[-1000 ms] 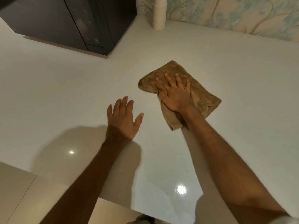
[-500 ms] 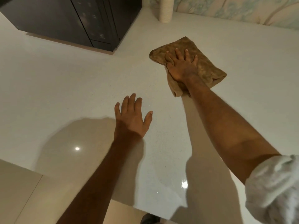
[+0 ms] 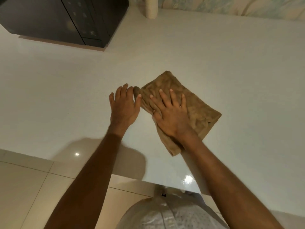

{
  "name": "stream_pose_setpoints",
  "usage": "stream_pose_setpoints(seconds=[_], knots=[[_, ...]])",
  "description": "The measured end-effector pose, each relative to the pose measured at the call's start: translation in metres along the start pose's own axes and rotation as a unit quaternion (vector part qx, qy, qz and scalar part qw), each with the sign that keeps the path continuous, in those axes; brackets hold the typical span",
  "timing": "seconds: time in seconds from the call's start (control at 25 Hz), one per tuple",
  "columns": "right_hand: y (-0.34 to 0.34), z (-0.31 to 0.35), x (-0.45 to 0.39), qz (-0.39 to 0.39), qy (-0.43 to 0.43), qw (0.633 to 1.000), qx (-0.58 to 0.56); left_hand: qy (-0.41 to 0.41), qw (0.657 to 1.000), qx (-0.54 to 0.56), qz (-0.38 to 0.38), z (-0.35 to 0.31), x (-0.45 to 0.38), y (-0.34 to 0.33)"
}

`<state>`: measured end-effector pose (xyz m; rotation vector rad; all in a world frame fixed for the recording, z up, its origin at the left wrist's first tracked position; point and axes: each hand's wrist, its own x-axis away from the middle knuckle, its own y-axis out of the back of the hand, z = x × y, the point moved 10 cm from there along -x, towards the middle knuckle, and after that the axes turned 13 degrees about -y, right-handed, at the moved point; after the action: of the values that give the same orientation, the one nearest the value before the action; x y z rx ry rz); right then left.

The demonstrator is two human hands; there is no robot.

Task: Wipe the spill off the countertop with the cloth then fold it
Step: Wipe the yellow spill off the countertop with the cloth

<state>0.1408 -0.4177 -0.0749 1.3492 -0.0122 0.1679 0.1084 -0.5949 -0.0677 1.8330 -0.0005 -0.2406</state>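
Wiping looks nearly done: your right hand (image 3: 173, 116), fingers spread, presses the cloth (image 3: 194, 103) flat mid-frame on the surface (image 3: 231, 55), left hand (image 3: 123, 106) open beside it, folding unfinished.

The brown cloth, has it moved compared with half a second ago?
Yes. The brown cloth has slid back toward the person, away from the white cup stack by the wall, under the right hand.

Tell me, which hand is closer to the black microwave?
Left. The left hand lies nearer the microwave, below it; the right hand presses the cloth, farther right.
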Motion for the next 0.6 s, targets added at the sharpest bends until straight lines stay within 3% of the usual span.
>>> stream_pose_setpoints(seconds=[0.32,0.48,0.6], knots=[[-0.014,-0.013,0.145,0.002,0.12,0.992,0.027,-0.008,1.0,0.003,0.003,-0.005,0.003,-0.003],[0.004,-0.097,0.154,-0.004,0.031,0.999,0.02,0.003,1.0,0.006,0.008,-0.014,0.001,-0.006],[0.028,-0.199,0.154,-0.017,-0.074,0.997,0.021,-0.021,0.999,0.013,0.023,-0.034,0.002,-0.013]])
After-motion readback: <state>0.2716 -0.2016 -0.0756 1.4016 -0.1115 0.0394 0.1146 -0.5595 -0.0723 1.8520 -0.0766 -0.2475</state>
